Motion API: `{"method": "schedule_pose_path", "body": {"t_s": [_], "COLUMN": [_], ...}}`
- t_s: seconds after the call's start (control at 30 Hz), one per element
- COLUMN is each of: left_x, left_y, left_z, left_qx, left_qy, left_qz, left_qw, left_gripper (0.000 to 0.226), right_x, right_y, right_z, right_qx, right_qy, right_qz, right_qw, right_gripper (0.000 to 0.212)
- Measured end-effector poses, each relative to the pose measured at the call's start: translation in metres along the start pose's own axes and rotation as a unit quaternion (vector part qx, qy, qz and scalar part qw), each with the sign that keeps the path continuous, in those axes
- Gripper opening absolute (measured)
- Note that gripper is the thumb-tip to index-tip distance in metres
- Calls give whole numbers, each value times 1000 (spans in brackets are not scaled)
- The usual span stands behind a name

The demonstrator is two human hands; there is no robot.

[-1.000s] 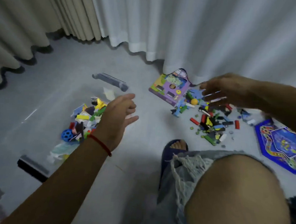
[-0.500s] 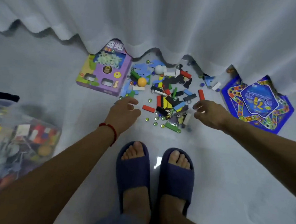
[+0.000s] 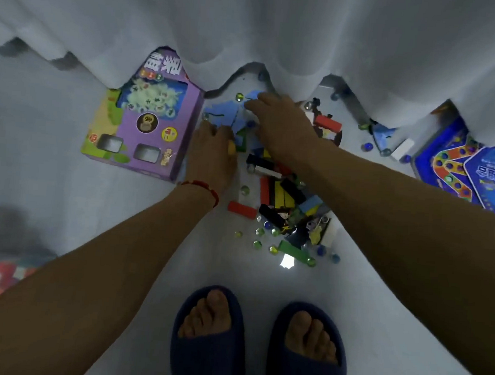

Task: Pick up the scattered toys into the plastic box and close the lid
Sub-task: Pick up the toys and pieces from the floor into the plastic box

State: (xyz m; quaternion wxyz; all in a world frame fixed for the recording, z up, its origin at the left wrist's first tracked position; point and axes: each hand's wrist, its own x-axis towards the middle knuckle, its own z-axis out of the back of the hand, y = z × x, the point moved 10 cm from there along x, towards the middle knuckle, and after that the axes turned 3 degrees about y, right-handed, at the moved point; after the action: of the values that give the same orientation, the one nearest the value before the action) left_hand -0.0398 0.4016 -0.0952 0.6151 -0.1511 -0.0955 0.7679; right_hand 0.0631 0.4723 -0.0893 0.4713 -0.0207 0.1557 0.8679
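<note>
Hands reach down together into a heap of scattered toys (image 3: 281, 189) on a pale floor, seen from above the person's own feet in dark blue slippers (image 3: 259, 347). Left hand (image 3: 213, 153), with a red cord at the wrist, lies knuckles-up on the heap's near-left edge, fingers curled down; whether they hold a piece cannot be told. Right hand (image 3: 282, 122) lies just beyond and beside it, fingers bent over flat blue foam pieces (image 3: 224, 113); its hold cannot be told either. Coloured blocks and glass marbles trail from under both hands back toward the feet. A purple toy carton (image 3: 146, 123) sits touching the left hand's outer side. A blue game board (image 3: 473, 166) lies well right of the right arm. The plastic box (image 3: 0, 273) shows blurred, far behind the left hand, near the elbow.
</note>
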Motion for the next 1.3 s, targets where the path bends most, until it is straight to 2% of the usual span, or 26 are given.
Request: {"method": "schedule_pose_path", "body": {"t_s": [0.07, 0.13, 0.2, 0.23, 0.27, 0.3, 0.33, 0.4, 0.47, 0.53, 0.6, 0.67, 0.77, 0.83, 0.9, 0.93, 0.97, 1.07, 1.2, 1.3], "left_x": [-4, -14, -25, -33, -42, -54, -68, -94, -126, -161, -195, -227, -286, -338, -393, -418, -440, -488, -491, -450], "left_y": [-4, -8, 3, 10, 14, 15, 10, -5, -20, -21, -8, 18, 89, 144, 186, 204, 215, 247, 251, 204], "left_z": [16, 40, 46, 42, 34, 25, 21, 26, 40, 62, 96, 136, 206, 245, 273, 284, 294, 308, 322, 330], "left_qx": [-54, -156, -292, -383, -489, -587, -669, -766, -820, -842, -846, -845, -802, -763, -736, -733, -735, -716, -674, -686], "left_qy": [-40, -90, -88, -75, -60, -42, -22, 25, 84, 113, 98, 51, -66, -139, -178, -195, -203, -211, -213, -162], "left_qz": [-27, -31, 73, 148, 217, 272, 301, 311, 305, 299, 302, 297, 285, 304, 351, 376, 392, 432, 406, 328], "left_qw": [997, 983, 949, 909, 843, 761, 679, 562, 478, 434, 429, 442, 522, 553, 551, 532, 515, 506, 579, 629], "left_gripper": [30, 30, 24, 21, 20, 20, 20, 24, 32, 36, 25, 23, 16, 13, 14, 20, 24, 18, 16, 11], "right_x": [8, 7, -5, -16, -31, -49, -69, -110, -143, -167, -188, -206, -219, -226, -232, -234, -237, -250, -263, -267], "right_y": [-6, -12, -15, -14, -10, 0, 13, 48, 87, 124, 164, 199, 246, 281, 316, 334, 352, 398, 430, 415], "right_z": [-5, -1, 18, 28, 39, 49, 58, 71, 81, 94, 117, 148, 204, 232, 245, 245, 243, 234, 222, 219], "right_qx": [-53, -64, 33, 119, 203, 270, 310, 309, 241, 176, 112, 75, -1, -13, 5, 13, 19, 70, 94, 80], "right_qy": [0, -10, -60, -86, -106, -118, -117, -93, -55, 11, 90, 152, 160, 168, 185, 192, 200, 222, 192, 179], "right_qz": [-27, -49, -64, -73, -72, -61, -47, 8, 82, 146, 214, 249, 268, 259, 248, 246, 244, 238, 234, 220], "right_qw": [998, 997, 996, 986, 971, 954, 942, 947, 966, 973, 966, 954, 950, 951, 951, 950, 949, 943, 948, 956], "right_gripper": [52, 50, 49, 45, 40, 36, 35, 36, 39, 48, 57, 54, 33, 29, 28, 27, 26, 21, 18, 9]}}
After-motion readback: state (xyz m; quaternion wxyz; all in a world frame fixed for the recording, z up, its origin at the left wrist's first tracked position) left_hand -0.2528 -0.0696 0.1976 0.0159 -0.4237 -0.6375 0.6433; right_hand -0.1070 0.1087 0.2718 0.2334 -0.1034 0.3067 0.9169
